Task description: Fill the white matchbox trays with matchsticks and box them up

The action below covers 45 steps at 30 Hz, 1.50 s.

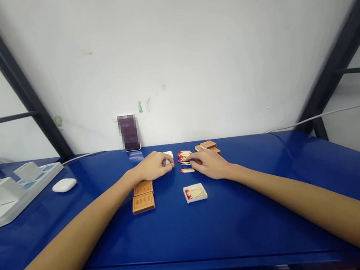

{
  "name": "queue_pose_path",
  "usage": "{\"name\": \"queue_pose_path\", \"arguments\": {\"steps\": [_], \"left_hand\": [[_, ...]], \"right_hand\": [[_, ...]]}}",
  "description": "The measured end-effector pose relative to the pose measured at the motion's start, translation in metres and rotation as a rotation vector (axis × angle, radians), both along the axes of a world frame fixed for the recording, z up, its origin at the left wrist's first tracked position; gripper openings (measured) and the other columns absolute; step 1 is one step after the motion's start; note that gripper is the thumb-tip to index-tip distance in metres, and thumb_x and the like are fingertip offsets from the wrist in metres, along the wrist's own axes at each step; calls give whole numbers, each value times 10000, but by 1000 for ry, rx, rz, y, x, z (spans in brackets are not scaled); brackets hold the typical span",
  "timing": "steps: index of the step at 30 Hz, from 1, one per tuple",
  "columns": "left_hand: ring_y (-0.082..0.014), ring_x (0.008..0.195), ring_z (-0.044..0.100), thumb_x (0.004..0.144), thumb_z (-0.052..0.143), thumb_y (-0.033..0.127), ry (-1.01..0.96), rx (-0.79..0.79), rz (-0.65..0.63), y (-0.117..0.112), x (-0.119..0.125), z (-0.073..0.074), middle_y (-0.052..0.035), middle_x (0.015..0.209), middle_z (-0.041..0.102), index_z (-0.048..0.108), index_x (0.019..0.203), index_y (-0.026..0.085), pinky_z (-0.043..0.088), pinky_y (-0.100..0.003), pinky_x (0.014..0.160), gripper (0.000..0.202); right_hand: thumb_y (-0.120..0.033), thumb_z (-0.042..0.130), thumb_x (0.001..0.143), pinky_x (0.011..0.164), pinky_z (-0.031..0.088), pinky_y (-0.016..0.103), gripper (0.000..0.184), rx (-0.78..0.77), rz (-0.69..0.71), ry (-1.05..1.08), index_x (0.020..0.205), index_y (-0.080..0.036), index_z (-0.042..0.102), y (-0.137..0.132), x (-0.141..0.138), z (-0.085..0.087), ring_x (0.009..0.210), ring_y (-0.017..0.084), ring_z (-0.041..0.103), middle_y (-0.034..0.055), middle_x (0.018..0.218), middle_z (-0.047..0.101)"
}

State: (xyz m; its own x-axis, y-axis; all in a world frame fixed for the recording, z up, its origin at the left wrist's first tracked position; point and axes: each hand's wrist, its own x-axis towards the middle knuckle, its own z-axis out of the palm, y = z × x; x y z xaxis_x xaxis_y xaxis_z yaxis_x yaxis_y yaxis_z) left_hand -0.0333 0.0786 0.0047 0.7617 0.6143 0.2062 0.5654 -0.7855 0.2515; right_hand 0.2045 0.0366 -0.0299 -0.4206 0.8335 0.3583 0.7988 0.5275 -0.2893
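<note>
Curled beside a white matchbox tray [169, 154] is my left hand [154, 165], thumb and fingertips close together. The hand partly hides the tray, and what its fingers grip cannot be made out. My right hand [211, 164] has thumb and forefinger pinched at the right ends of loose red-headed matches [184, 155], which lie in a small pile between the hands. A few separate matches [187, 170] lie just nearer to me. Closer still, an open white tray [196, 199] holds several matches, heads to the left.
Orange matchbox covers [143, 202] lie in a row below my left wrist. More matchboxes [208, 144] are stacked behind my right hand. A phone [129, 133] leans on the wall. At left are a white case [64, 185] and a power strip [35, 187] on the blue table [244, 232].
</note>
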Motion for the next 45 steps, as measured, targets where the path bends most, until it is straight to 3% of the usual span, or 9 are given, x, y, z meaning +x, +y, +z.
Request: {"name": "queue_pose_path", "arguments": {"steps": [4,19,27,45], "left_hand": [[-129,579,551,871,478,313,7,-1,-3,0,0,1,10,655,637,727,936,190,349,-230,561,286],[-124,562,529,878,480,315,12,-6,-10,3,0,-2,13,632,612,722,952,190,335,-232,552,282],[-121,549,516,875,491,325,9,-10,4,2,0,-2,23,600,585,722,939,194,332,-229,545,274],[-132,575,536,871,480,327,14,-4,-1,1,0,-1,8,635,612,725,955,187,341,-239,561,295]], "right_hand": [[-208,477,933,609,339,269,274,5,5,5,1082,-197,706,1,0,-1,690,164,576,39,817,704],[-211,499,914,601,301,268,301,8,-37,-26,1147,-202,689,3,1,-3,678,174,534,24,693,648],[-220,476,927,592,300,269,231,8,-6,-19,990,-184,695,2,0,-1,659,162,521,22,698,643],[-211,484,910,590,317,269,234,-9,-14,-13,1003,-172,695,1,-1,1,614,155,534,16,666,631]]}}
